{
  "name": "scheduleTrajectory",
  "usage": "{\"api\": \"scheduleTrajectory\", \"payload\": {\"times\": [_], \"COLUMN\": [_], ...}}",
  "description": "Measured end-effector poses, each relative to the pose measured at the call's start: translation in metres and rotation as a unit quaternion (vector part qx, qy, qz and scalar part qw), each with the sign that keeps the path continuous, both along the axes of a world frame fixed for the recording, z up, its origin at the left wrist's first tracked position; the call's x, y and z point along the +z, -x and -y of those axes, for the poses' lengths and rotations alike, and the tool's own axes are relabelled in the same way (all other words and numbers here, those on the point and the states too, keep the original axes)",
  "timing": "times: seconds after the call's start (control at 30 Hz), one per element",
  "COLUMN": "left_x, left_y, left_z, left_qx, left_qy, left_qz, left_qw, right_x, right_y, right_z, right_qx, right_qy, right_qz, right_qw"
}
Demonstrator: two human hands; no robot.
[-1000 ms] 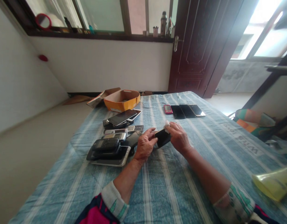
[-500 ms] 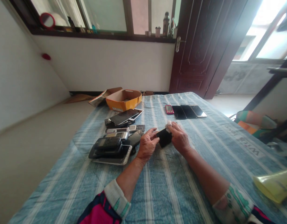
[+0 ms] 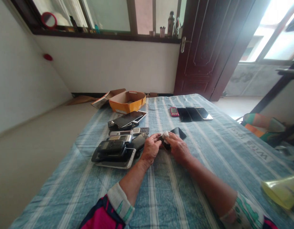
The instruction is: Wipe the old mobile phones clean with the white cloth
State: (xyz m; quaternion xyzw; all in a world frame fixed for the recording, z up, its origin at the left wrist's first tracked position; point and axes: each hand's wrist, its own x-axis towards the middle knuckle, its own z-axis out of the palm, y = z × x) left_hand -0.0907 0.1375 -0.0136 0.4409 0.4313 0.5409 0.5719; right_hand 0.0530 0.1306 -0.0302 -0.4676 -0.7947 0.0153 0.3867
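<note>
A black smartphone [image 3: 179, 132] is held low over the striped cloth, partly hidden by my hands. My left hand [image 3: 151, 147] grips its left end between thumb and fingers. Pinched in my right hand [image 3: 179, 148] is a white wipe [image 3: 166, 135], pressed against the phone's face near that left end. Just left of my left hand lies a heap of old phones, with a black handset [image 3: 111, 147] on top and a white-edged smartphone [image 3: 129, 159] at the bottom.
Farther back are a black tablet-like phone [image 3: 127, 118] on a second pile and an open orange box [image 3: 127, 103]. A red phone [image 3: 174, 111] and several dark smartphones [image 3: 194, 114] form a row at the far right. A yellow packet [image 3: 282, 190] lies near the right edge.
My right hand has slid left with the wipe, from the phone's far right part to its left end. The phone's right end now shows beyond my fingers. My left hand stays put.
</note>
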Motion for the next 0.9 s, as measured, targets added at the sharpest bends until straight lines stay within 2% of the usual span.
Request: {"api": "scheduleTrajectory", "payload": {"times": [0.13, 0.2, 0.27, 0.4, 0.5, 0.6, 0.77, 0.83, 0.9], "left_x": [-0.001, -0.001, 0.001, 0.002, 0.001, 0.000, 0.002, 0.002, 0.002], "left_y": [0.000, 0.001, 0.002, 0.004, 0.003, 0.002, -0.001, -0.001, -0.001], "left_z": [-0.001, -0.002, -0.001, -0.001, -0.001, -0.003, -0.003, -0.003, -0.002], "left_qx": [0.015, 0.012, 0.011, 0.000, 0.002, 0.009, 0.015, 0.013, 0.010], "left_qy": [0.024, 0.027, 0.029, 0.028, 0.028, 0.044, 0.056, 0.056, 0.051], "left_qz": [0.008, 0.017, 0.027, 0.032, 0.021, 0.018, 0.022, 0.019, 0.021], "left_qw": [1.000, 0.999, 0.999, 0.999, 0.999, 0.999, 0.998, 0.998, 0.998], "right_x": [-0.001, -0.002, -0.002, 0.001, 0.004, 0.003, 0.001, 0.001, 0.001], "right_y": [-0.024, -0.025, -0.017, 0.010, 0.016, 0.003, -0.029, -0.031, -0.023], "right_z": [-0.014, -0.013, -0.005, 0.021, 0.033, 0.029, 0.012, 0.011, 0.017], "right_qx": [-0.104, -0.117, -0.095, 0.018, 0.036, -0.013, -0.142, -0.163, -0.147], "right_qy": [0.028, 0.034, 0.022, -0.009, -0.005, 0.027, 0.083, 0.088, 0.075], "right_qz": [-0.015, -0.010, -0.002, 0.021, 0.041, 0.056, 0.051, 0.045, 0.039], "right_qw": [0.994, 0.992, 0.995, 1.000, 0.998, 0.998, 0.985, 0.982, 0.985]}}
